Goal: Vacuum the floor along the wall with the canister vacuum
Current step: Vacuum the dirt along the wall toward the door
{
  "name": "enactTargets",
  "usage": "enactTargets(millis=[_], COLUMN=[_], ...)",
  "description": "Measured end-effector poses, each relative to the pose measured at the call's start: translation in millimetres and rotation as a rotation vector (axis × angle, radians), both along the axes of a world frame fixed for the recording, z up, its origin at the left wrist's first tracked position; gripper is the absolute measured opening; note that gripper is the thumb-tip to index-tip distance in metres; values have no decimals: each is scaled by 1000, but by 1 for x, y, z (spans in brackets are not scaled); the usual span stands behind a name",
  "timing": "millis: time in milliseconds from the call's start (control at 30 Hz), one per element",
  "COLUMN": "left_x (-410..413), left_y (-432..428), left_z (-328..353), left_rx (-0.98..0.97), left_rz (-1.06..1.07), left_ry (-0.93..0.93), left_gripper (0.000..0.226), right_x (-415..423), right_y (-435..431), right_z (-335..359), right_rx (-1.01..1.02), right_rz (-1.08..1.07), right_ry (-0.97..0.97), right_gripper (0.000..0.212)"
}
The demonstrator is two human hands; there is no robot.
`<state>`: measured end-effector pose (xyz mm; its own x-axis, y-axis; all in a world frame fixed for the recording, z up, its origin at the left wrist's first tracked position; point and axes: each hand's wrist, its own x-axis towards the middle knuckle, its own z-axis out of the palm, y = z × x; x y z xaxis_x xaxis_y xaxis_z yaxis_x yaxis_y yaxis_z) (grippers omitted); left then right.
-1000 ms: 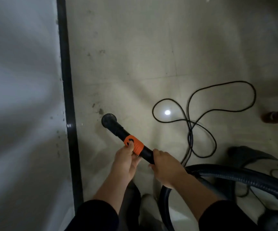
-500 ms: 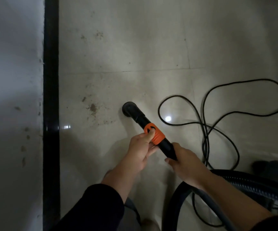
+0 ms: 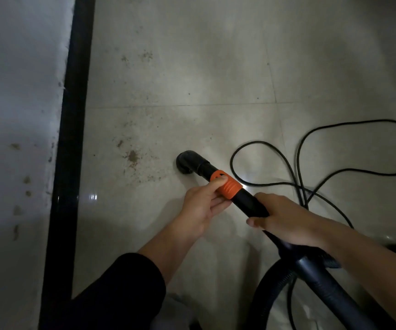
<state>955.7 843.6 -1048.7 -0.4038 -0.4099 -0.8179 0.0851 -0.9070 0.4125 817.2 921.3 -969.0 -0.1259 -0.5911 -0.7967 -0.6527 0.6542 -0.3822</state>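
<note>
- The person is holding the black vacuum wand (image 3: 249, 202) in both hands. It is slanting from near right toward far left over the pale tiled floor (image 3: 192, 67).
- The left hand (image 3: 201, 207) is pinching the orange collar (image 3: 226, 186) on the wand, with the thumb lying along its top and the fingers curling underneath.
- The right hand (image 3: 285, 221) is wrapping round the wand just behind the collar, nearer the person. A short bare stretch of black tube is showing between the two hands, so they are sitting close but not touching.
- The wand's bent nozzle (image 3: 187, 163) is pointing down at the floor. Whether it is touching the tile cannot be told.
- A brown dirt patch (image 3: 132, 157) is lying just left of the nozzle, between it and the black baseboard (image 3: 71, 163), with finer specks scattering around it.
- The baseboard is running near to far along the foot of the grey, stained wall (image 3: 14, 103) on the left, and the nozzle is standing apart from it.
- A dark hose (image 3: 262, 291) is looping away from the wand's near end at the near right.
- A black power cord (image 3: 380, 120) is lying in loose loops on the floor right of the wand.
- A black sleeve (image 3: 121, 287) is covering the left upper arm.
</note>
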Motion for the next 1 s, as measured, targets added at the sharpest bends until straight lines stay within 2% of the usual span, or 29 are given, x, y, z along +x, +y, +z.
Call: enactTargets(millis=[133, 333, 467, 633, 1000], left_x=[-9, -24, -34, -46, -63], left_y=[1, -5, -6, -6, -18], left_z=[-11, -16, -15, -17, -18], left_rx=[-23, -107, -93, -88, -123], left_rz=[55, 17, 6, -9, -65], left_ry=[33, 63, 96, 123, 109], left_gripper=[24, 24, 37, 28, 42], right_x=[-5, -17, -20, -27, -35], right_y=[-5, -9, -7, -3, -6], right_z=[-7, -9, -10, -14, -19], right_rx=[-2, -34, -79, -103, -151], right_rz=[19, 78, 32, -15, -97], right_ry=[28, 77, 105, 128, 148], right_gripper=[21, 23, 22, 22, 24])
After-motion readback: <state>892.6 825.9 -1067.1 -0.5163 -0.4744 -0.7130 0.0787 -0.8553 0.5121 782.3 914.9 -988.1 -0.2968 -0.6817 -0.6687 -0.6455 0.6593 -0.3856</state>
